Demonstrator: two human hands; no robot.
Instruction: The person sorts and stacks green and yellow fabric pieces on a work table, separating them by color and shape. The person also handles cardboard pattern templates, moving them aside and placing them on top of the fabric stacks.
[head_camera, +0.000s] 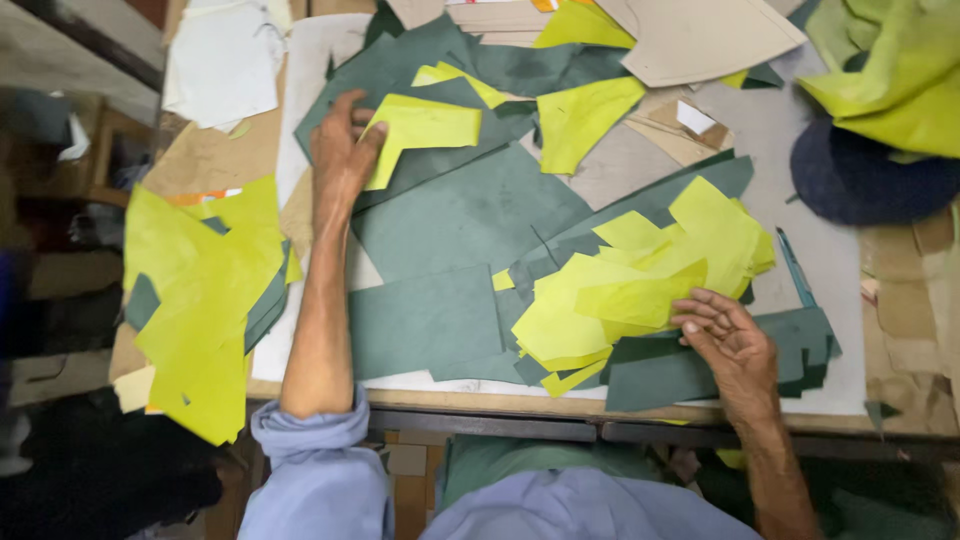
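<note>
Light: even, soft, bright on my table | Shadows: faint | Glare: mild on yellow-green scraps | Blur: left edge dim, smeared | Focus: centre fairly sharp

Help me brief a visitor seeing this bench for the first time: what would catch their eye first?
The bright yellow-green cut pieces heaped at the centre right, where the right hand rests on their edge. Next, the left hand reaching to the far side and touching one yellow-green piece that lies on the dark green sheets. A second yellow-green stack hangs over the table's left edge.
</note>
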